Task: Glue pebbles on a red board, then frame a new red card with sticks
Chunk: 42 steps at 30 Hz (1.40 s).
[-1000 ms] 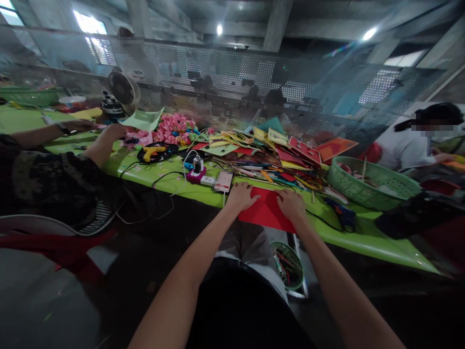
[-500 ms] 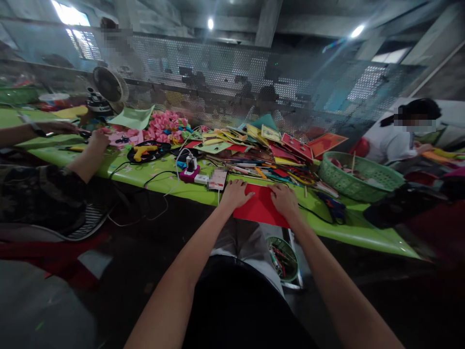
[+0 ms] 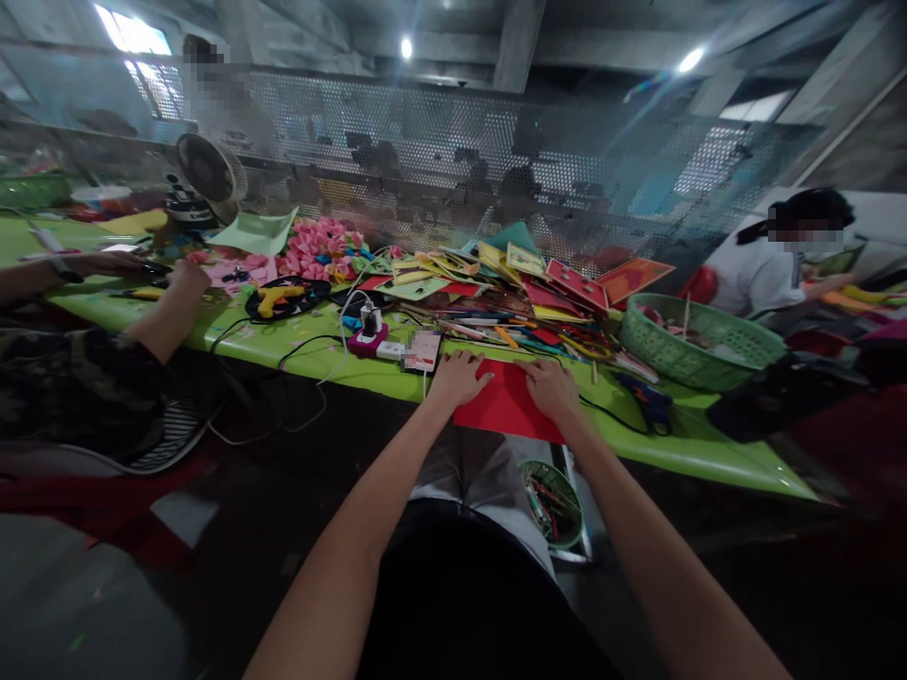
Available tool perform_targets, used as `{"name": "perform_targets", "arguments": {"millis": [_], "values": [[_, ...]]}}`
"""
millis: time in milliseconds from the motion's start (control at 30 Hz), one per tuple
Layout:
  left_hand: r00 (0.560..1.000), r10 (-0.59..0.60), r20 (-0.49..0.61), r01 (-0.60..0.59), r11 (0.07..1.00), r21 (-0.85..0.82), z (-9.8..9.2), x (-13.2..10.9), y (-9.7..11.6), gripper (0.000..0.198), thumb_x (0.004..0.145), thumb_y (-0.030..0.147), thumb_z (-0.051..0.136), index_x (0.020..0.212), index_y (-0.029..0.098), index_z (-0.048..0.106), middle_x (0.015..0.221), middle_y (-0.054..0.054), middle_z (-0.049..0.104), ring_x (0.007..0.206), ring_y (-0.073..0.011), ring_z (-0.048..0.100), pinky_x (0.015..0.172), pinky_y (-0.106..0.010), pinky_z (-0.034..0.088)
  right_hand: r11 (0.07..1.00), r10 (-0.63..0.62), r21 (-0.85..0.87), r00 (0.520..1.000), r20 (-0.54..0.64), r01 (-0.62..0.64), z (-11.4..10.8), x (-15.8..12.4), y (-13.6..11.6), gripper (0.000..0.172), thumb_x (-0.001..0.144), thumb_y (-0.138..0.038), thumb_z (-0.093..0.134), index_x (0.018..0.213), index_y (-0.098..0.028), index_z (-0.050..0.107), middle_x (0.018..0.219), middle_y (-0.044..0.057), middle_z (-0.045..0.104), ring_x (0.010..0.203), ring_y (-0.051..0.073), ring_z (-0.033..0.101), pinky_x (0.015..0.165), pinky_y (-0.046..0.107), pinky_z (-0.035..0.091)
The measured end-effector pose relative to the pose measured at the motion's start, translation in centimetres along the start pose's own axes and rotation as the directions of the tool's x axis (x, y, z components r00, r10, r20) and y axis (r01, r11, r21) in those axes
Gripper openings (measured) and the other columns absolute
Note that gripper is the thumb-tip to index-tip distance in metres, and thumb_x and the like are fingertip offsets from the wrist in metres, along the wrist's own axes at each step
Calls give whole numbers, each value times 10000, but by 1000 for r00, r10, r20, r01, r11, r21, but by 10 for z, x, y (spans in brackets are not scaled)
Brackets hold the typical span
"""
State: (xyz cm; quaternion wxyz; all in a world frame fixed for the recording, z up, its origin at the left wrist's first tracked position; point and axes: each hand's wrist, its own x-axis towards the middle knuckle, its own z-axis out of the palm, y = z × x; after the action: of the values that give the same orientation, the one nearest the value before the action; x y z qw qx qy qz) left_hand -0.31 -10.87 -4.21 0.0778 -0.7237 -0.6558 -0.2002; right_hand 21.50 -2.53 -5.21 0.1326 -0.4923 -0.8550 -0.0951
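Note:
A red sheet of paper (image 3: 504, 401) lies at the near edge of the table, its lower part jutting out over my lap. On its left side rests my left hand (image 3: 459, 381), laid flat with fingers stretched forward and the thumb on the paper. My right hand (image 3: 554, 389) lies on the upper right of the sheet, fingers flat and pointing forward and inward. Both hands are open and press on the paper without gripping it. Just left of my left hand is a phone (image 3: 423, 350) with a white cable.
Beyond the sheet are pencils and a heap of coloured cards (image 3: 577, 285). A green basket (image 3: 698, 349) and a dark blue glue gun (image 3: 648, 401) stand right. Left are a power strip (image 3: 368, 342), a yellow glue gun (image 3: 275, 300), pink paper flowers (image 3: 322, 247) and a co-worker's hands (image 3: 185, 283).
My right hand's fingers have slid slightly to the left along the top of the red paper. My left hand and the sheet stay almost where they were.

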Motion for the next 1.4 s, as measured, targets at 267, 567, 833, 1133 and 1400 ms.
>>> {"name": "perform_targets", "arguments": {"millis": [267,567,833,1133,1400], "values": [[1000,-9,29,9,1000,-5,-2,0,1,415,1001,417,640,1354,200,607,1413,-121,594,1245,-286,608,1052,-539,515,1000,21,9,1000,-18,-21,6,2,3,461,1010,-272,461,1406,-389,664,1415,88,630,1198,299,576,1026,474,440],[1000,-22,6,22,1000,-11,1,0,0,440,1007,449,623,1368,200,601,1439,-127,582,1292,-299,583,1090,-561,481,998,47,44,998,-43,-45,8,4,3,412,1008,-239,465,1315,-300,732,1495,103,566,1203,261,607,1043,420,467],[1000,-27,-6,27,1000,6,3,1,-1,431,1003,444,632,1350,189,607,1402,-124,603,1240,-286,614,1051,-539,515,998,43,38,999,-32,-41,5,1,2,409,1022,-266,448,1321,-290,726,1352,105,654,1109,261,627,968,392,476],[998,-34,-45,35,999,22,5,2,-2,389,1001,407,645,1320,185,619,1345,-114,630,1163,-261,649,985,-495,563,999,40,22,999,5,-40,-4,-1,-2,419,1028,-270,443,1355,-280,706,1270,102,693,1108,260,621,955,387,458],[993,-109,-43,111,993,49,11,6,-4,365,1001,386,650,1303,183,625,1316,-108,640,1114,-244,664,942,-465,585,999,48,14,999,22,-48,-4,0,-2,415,1030,-274,443,1344,-298,713,1278,104,683,1113,263,615,961,399,452]]}}
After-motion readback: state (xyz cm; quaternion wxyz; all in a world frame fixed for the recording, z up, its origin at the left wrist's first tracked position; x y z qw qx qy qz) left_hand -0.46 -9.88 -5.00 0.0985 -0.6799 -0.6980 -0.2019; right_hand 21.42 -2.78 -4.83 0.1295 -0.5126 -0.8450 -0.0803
